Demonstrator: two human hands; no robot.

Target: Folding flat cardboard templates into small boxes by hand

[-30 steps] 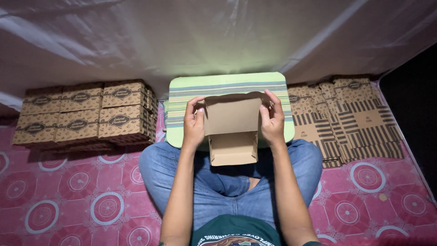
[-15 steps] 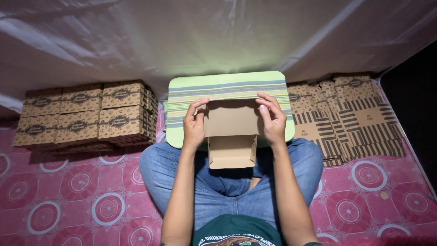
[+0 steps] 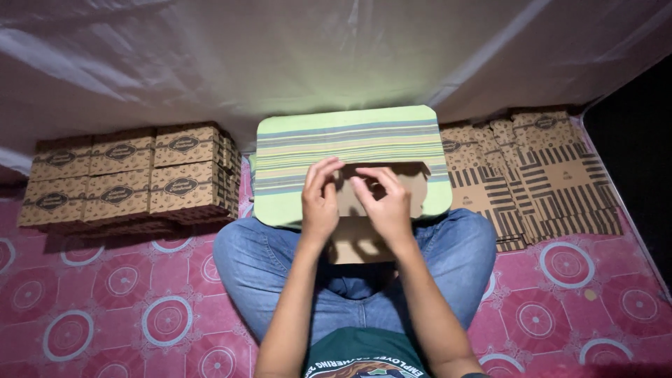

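A brown cardboard box (image 3: 364,241) rests on my lap against the near edge of a green striped board (image 3: 350,140). My left hand (image 3: 320,199) and my right hand (image 3: 383,203) both lie on top of the box, fingers bent over its upper panel and pressing it down. The hands almost touch each other and cover most of the box's top. Its lower flap shows below my wrists, between my knees in blue jeans.
Two tiers of folded brown boxes (image 3: 129,178) stand at the left on the pink patterned floor (image 3: 105,308). Flat unfolded cardboard blanks (image 3: 539,175) with stripes lie fanned out at the right. A white plastic sheet (image 3: 315,56) hangs behind the board.
My hands moved from the box's two sides inward onto its top. The open box, seen with its inside showing, now has its top panel folded down under my fingers.
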